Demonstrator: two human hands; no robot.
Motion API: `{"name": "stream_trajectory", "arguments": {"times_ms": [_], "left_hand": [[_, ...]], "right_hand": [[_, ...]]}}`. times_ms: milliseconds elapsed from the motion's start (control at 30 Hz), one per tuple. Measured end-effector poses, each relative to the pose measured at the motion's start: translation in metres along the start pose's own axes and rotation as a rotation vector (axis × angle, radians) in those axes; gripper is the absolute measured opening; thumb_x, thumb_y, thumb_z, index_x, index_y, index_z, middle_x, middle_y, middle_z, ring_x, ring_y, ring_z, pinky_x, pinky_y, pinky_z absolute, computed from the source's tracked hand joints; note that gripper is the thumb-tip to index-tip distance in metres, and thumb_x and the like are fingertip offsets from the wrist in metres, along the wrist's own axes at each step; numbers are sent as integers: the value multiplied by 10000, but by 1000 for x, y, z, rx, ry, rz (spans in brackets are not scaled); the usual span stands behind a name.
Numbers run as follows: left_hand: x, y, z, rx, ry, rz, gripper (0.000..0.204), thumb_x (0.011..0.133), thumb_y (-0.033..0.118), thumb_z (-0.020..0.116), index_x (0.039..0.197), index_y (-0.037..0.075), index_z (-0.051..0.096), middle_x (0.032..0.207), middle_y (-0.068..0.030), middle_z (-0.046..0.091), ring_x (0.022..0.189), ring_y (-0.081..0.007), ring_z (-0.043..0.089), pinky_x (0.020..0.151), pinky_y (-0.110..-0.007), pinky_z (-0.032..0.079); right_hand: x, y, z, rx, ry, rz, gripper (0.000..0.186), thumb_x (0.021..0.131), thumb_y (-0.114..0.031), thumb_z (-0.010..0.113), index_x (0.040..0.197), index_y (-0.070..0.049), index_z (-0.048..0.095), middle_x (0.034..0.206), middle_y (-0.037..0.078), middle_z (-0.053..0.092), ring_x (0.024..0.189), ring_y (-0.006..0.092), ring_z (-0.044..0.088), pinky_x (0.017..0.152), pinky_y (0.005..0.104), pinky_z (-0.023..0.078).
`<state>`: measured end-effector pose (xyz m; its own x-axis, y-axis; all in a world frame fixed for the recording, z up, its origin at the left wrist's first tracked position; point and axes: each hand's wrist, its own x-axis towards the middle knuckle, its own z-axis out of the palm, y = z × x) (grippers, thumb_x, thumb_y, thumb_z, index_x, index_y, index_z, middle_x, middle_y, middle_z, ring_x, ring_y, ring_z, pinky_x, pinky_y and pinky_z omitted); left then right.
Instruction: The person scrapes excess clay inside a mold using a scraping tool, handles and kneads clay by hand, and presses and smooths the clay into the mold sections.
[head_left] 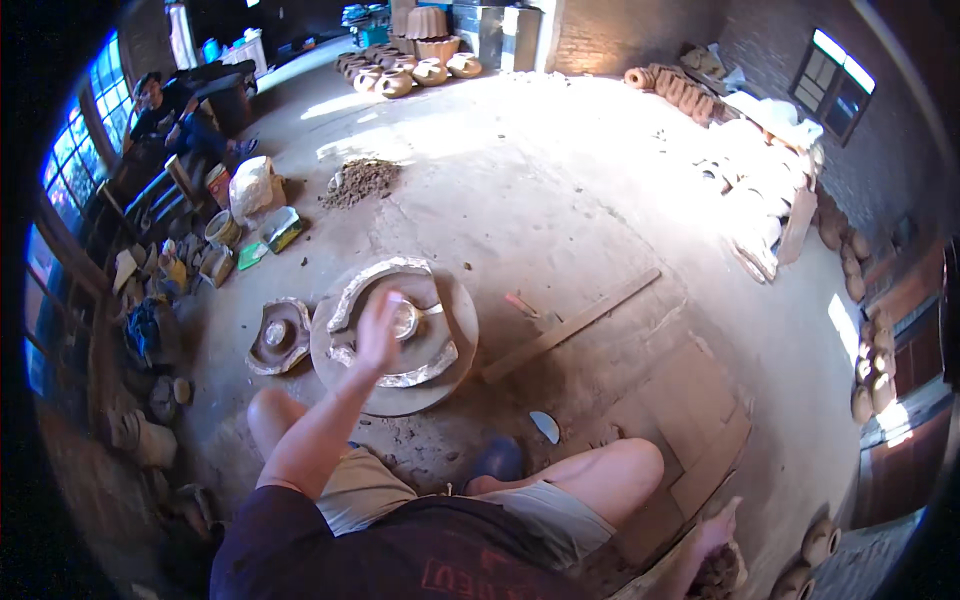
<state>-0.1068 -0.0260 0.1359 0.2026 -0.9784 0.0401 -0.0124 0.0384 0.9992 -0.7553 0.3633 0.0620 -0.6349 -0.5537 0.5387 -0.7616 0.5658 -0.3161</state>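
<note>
My left hand (378, 325) is held over a round turntable (463, 325), its fingers stretched out and slightly blurred. Beneath it lies a plaster mould (382, 272) in curved sections with chipped white rims. A pale round centre piece (405, 320) sits inside the mould, partly covered by the hand. Whether the palm touches the mould cannot be told. At the lower right, my right hand (716, 528) reaches out low beside a container of dark clumps (718, 575), fingers partly extended; nothing shows in it. Left of the turntable rests another mould piece (278, 336) with a white knob.
A wooden plank (575, 325), a red-handled tool (520, 304) and a pale half-round scraper (545, 427) lie on the floor. Flat boards (690, 420) are at right. A soil heap (362, 184), tubs (222, 232) and clay pots (395, 82) stand farther off. A person (175, 120) sits far left.
</note>
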Motion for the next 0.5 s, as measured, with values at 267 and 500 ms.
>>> {"name": "stream_trajectory", "arguments": {"times_ms": [267, 500], "left_hand": [[-81, 41, 102, -268, -588, -303, 520, 1122, 409, 528, 1402, -21, 604, 1053, -119, 702, 924, -194, 679, 877, -355, 549], [-106, 52, 37, -341, -565, -36, 770, 1153, 505, 333, 1688, 8, 87, 1743, -230, 139, 1634, -312, 118, 1300, -419, 180]], "right_hand": [[-55, -502, -46, 983, -297, -783, 607, 1024, -486, 651, 1412, -19, 627, 1513, 215, 485, 1427, 311, 441, 1124, 606, 383], [-89, -555, 13, 1476, -864, -337, 924, 1070, -691, 266, 1615, 53, 311, 1698, 252, 252, 1602, 418, 167, 1289, 531, 146]]}}
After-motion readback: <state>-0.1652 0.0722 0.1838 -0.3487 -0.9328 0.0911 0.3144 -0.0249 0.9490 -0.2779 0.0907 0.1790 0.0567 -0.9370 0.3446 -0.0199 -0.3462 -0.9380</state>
